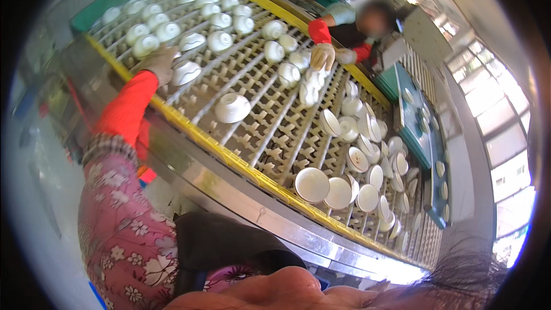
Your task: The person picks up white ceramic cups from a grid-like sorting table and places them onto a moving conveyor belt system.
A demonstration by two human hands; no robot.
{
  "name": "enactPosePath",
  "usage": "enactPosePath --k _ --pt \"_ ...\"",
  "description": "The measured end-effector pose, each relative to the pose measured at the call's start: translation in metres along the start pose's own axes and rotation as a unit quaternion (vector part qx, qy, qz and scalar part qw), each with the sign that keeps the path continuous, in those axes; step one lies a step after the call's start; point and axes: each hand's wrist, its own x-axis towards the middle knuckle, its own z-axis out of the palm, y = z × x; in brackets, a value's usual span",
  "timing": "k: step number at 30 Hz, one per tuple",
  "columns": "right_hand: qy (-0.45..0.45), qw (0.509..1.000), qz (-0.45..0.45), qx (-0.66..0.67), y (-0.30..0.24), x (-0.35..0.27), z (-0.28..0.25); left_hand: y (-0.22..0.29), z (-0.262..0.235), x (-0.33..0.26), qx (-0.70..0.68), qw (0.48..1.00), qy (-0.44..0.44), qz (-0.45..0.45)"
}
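My left hand [160,64], in a pale glove with a red cuff, reaches over the near left edge of a conveyor [271,138] with white pegs and rods. Its fingers are closed at the side of a tilted white bowl [186,73]; part of the grip is hidden. Just beyond the hand sits an upside-down bowl [146,46], with several more in rows behind. A single overturned bowl [233,108] stands apart nearer the middle. My right hand does not show.
Yellow edging [224,159] borders the conveyor above a metal side [247,206]. Loosely heaped bowls [367,197] lie at the right. Across the belt, a co-worker's gloved hand [322,57] is at other bowls. Beyond the right end are teal trays [414,129] with bowls.
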Motion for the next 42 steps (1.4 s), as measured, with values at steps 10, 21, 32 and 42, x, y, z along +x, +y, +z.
enactPosePath --k 10,21,32,42 --pt "-0.216 0.940 -0.134 -0.227 -0.049 0.013 0.081 0.229 -0.038 -0.046 -0.294 0.814 -0.068 0.496" --pt "-0.331 0.824 -0.268 -0.373 -0.028 0.000 0.152 0.324 0.024 -0.092 -0.435 0.671 -0.402 0.445" --pt "-0.433 0.667 -0.426 -0.431 -0.056 -0.056 0.164 0.123 -0.011 0.028 -0.165 0.977 0.093 0.097" --pt "-0.402 0.772 -0.272 -0.411 -0.049 -0.028 0.162 -0.026 -0.041 0.015 -0.240 0.957 -0.162 -0.025"
